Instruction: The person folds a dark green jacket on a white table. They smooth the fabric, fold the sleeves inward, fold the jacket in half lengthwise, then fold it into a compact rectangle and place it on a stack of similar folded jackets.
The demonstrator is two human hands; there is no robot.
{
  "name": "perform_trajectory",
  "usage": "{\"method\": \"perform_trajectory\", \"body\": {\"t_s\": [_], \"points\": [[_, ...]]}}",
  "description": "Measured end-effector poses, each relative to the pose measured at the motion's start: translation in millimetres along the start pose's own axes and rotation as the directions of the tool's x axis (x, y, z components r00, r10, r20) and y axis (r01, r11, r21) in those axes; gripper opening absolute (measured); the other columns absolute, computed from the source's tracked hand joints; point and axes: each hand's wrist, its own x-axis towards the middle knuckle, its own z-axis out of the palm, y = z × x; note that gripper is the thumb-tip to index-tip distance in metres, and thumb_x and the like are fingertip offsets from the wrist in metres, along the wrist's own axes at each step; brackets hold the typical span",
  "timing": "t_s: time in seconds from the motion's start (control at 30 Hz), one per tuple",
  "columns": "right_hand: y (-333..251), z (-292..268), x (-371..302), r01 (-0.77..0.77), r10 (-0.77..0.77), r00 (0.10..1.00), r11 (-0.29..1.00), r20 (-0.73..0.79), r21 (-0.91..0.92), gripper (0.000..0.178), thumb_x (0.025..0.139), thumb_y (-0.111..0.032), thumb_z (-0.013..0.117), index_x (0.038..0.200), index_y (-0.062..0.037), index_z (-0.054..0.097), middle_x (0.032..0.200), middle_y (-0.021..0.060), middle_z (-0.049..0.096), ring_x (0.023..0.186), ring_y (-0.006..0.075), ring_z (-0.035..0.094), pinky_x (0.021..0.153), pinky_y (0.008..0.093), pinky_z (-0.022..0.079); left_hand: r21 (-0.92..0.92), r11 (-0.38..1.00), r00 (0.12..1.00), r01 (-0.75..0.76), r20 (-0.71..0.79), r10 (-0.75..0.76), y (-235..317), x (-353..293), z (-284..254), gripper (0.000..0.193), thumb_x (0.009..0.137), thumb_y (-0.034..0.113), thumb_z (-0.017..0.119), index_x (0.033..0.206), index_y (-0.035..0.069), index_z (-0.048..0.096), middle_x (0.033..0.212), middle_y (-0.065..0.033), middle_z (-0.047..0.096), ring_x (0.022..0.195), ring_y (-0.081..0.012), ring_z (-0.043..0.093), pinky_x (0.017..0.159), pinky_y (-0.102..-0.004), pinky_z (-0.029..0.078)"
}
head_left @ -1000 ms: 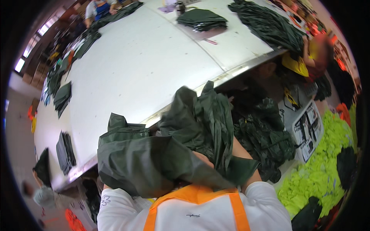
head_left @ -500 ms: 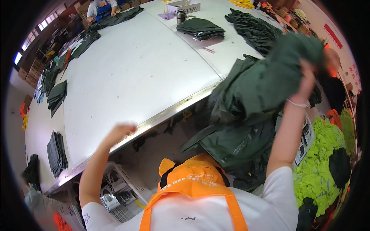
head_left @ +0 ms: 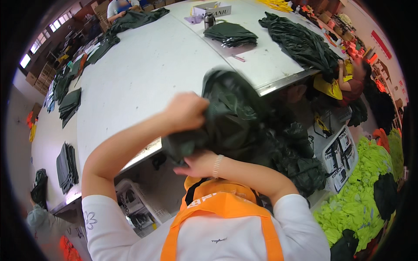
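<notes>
A dark green garment (head_left: 233,102) of thin, shiny cloth hangs bunched in front of me, over the near edge of the table. At its left side my left hand (head_left: 187,112) is closed on the cloth, somewhat blurred. Lower down, just above my orange apron (head_left: 222,195), my right hand (head_left: 200,164) grips a fold of the same garment, fingers partly hidden. A beaded bracelet (head_left: 217,166) circles my right wrist. The garment's lower part falls to the right, into a dark heap (head_left: 300,165) below the table; where one ends and the other begins I cannot tell.
The large white table (head_left: 135,82) bears a folded dark green stack (head_left: 230,34), a loose dark green pile (head_left: 300,41), a metal flask (head_left: 209,20) and a grey stack (head_left: 67,167). Baskets (head_left: 154,209) stand below. Lime-green cloth (head_left: 357,187) lies right. Co-workers (head_left: 350,85) sit nearby.
My right hand has swung from the far right down to the middle, bringing the garment leftward. My left hand has risen from the table edge and taken hold of it. A co-worker at right is now uncovered.
</notes>
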Motion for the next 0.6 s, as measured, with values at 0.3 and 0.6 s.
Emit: {"method": "perform_trajectory", "body": {"t_s": [0.3, 0.6], "points": [[120.9, -147.8, -9.7, 0.034, 0.143, 0.859, 0.942, -0.492, 0.333, 0.061, 0.073, 0.009, 0.048, 0.132, -0.0047, 0.045, 0.131, 0.016, 0.05, 0.125, 0.0282, 0.045, 0.105, 0.0346, 0.034, 0.47, 0.821, 0.686, -0.323, -0.482, 0.545, 40.6, -64.3, -100.5, 0.03, 0.055, 0.021, 0.071, 0.083, 0.011, 0.065, 0.061, -0.0023, 0.042, 0.047, -0.0208, 0.047, 0.041, -0.0332, 0.034], [154.5, 5.0, 92.0, -0.302, 0.317, 0.911, 0.948, 0.265, -0.098, 0.087, 0.075, -0.033, 0.071, 0.142, -0.0125, 0.019, 0.145, 0.0155, 0.022, 0.132, 0.0376, 0.025, 0.108, 0.0481, 0.024, 0.551, 0.78, 0.463, -0.296, -0.632, 0.622, 109.1, -106.5, -115.0, 0.03, 0.04, 0.019, 0.062, 0.069, 0.009, 0.065, 0.06, -0.0027, 0.044, 0.046, -0.0143, 0.043, 0.041, -0.0271, 0.031]]}}
